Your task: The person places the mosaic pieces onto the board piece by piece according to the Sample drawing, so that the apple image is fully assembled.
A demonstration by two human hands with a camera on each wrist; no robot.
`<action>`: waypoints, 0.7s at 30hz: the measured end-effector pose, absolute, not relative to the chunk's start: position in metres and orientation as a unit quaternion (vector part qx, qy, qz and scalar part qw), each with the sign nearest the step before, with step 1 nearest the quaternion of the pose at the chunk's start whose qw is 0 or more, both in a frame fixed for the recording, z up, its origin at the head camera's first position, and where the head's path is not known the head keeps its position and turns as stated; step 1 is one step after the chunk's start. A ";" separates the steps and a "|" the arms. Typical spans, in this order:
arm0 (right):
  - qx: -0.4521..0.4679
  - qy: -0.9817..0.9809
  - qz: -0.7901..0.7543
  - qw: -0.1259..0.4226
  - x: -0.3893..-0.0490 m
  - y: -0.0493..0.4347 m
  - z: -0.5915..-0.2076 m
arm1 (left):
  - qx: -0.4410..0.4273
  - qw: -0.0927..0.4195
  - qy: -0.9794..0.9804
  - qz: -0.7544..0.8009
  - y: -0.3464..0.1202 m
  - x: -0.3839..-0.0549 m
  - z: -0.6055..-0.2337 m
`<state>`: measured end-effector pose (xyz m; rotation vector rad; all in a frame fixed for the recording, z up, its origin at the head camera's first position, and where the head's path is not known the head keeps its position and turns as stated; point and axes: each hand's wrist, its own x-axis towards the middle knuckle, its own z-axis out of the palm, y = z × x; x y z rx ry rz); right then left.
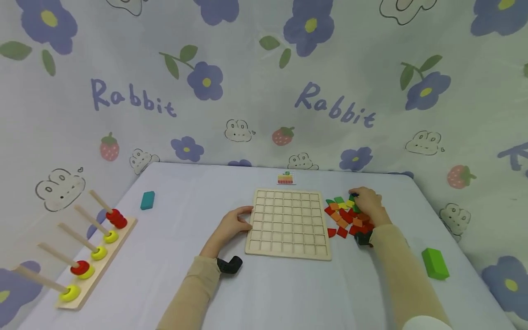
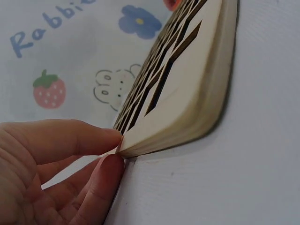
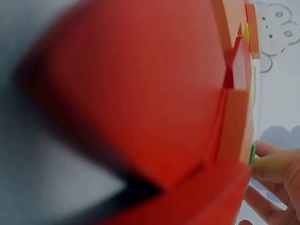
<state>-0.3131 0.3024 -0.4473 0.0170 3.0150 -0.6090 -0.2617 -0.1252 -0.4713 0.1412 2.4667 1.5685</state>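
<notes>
Left hand [image 1: 232,224] fingers pinch the left edge of a flat, pale wooden board [image 1: 287,226], square-gridded with shallow recesses, mid-scene on the table [image 1: 288,293]. Right hand [image 1: 369,202] at far side of smooth, flat square and rounded coloured pieces [image 1: 342,223], right of board; fingers at a green piece [image 3: 252,153], can't tell if clamped.

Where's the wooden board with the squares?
In the head view, the board lies near the middle, with the left hand at its left edge and colourful tiles on its right.
</notes>
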 end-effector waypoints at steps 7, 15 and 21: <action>0.004 0.983 -0.182 0.009 -0.311 0.298 -0.446 | 0.063 0.119 0.844 0.520 -0.125 -0.260 -0.467; 0.003 0.972 -0.233 -0.014 -0.306 0.290 -0.438 | 0.067 0.125 0.842 0.520 -0.126 -0.260 -0.467; 0.009 0.941 -0.338 -0.028 -0.301 0.259 -0.428 | 0.066 0.123 0.846 0.515 -0.125 -0.260 -0.468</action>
